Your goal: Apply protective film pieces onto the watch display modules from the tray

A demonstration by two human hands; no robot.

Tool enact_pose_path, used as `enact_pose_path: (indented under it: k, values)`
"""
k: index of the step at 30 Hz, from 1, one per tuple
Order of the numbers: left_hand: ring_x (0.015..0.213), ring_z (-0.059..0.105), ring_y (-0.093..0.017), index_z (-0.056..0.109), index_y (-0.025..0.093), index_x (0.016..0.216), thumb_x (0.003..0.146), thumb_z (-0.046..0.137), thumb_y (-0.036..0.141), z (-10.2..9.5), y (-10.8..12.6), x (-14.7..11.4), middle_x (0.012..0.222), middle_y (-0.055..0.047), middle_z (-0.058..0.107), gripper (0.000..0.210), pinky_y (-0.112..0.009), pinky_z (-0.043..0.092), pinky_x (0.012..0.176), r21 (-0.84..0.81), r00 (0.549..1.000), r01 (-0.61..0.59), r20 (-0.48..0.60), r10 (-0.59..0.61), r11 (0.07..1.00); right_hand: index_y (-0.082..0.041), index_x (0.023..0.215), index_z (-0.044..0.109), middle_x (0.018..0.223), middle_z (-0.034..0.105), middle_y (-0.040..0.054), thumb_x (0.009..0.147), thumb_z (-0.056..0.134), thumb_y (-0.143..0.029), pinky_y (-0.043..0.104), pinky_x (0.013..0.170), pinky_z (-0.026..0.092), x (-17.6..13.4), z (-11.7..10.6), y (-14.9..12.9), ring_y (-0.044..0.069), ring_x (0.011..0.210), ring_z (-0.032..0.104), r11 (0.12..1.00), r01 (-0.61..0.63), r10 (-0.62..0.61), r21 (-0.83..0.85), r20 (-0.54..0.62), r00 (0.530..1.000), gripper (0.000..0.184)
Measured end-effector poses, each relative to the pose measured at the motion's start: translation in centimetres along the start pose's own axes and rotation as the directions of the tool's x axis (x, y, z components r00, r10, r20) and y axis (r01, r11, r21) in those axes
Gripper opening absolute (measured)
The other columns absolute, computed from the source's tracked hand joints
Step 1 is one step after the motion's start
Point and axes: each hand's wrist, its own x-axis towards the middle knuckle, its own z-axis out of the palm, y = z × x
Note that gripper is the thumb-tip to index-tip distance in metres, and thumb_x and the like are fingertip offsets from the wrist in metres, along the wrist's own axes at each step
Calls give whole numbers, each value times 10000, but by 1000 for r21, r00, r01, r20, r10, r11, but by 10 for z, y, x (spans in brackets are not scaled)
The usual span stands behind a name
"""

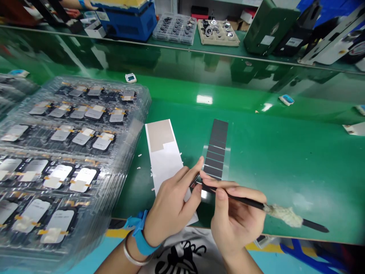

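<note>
Head view: right hand (pixel 236 217) holds black tweezers (pixel 256 205) in a pinched grip, tip at the lower end of the dark pad strip (pixel 217 148) on the green tabletop (pixel 285 160). Left hand (pixel 171 209) pinches the same spot, over the white backing sheet (pixel 165 160).

Bench: glossy green worktop (pixel 285 152), reflecting ceiling lights
Far edge: blue machine (pixel 128 19), parts trays (pixel 218 32)
Floor: perhaps light blue, barely visible
</note>
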Motion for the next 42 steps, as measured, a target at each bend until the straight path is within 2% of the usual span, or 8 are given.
enact_pose_path:
  k: [12, 19, 27, 35, 42]
  values:
    - [843, 594, -202, 308, 259, 1554, 1037, 330, 305, -2, -1, -3, 1008, -68, 592, 519, -360, 512, 768, -51, 1000, 4, 26, -2, 999, -227, 982, 531, 882, 737, 21, 910, 573, -55, 435, 836, 668, 0, 1, 1, 202, 913, 754, 997, 11, -13, -81, -32, 999, 190]
    - [820, 588, -203, 304, 252, 1555, 1038, 326, 302, -1, -2, -3, 981, -65, 587, 520, -356, 507, 735, -29, 1000, -1, 21, 1, 1000, -230, 990, 525, 870, 737, 14, 925, 562, -68, 418, 809, 677, 1, 3, 0, 193, 902, 756, 997, 0, -3, -75, -47, 999, 178]
    - [880, 608, -214, 302, 248, 1557, 1039, 329, 306, 0, -3, -3, 1006, -75, 594, 523, -393, 530, 834, -46, 1000, -4, 16, 4, 999, -224, 987, 533, 889, 738, 15, 911, 566, -37, 409, 820, 675, 0, 3, 0, 201, 920, 756, 999, -15, 13, -44, -44, 999, 205]
    - [874, 611, -213, 302, 244, 1559, 1041, 325, 299, 0, -2, -2, 971, -70, 595, 521, -397, 533, 845, -39, 1000, -8, 12, 9, 999, -218, 988, 538, 888, 724, 11, 901, 567, -18, 418, 855, 666, 0, 2, 0, 196, 921, 753, 999, -10, 8, -43, -37, 999, 220]
    - [831, 608, -206, 310, 270, 1551, 1036, 307, 250, -1, 0, -2, 987, -62, 604, 516, -379, 529, 762, -6, 999, 17, 27, -17, 1000, -169, 1041, 538, 956, 738, 56, 851, 545, 74, 429, 777, 688, 1, 0, 4, 224, 911, 755, 993, 117, -117, -14, -2, 993, 309]
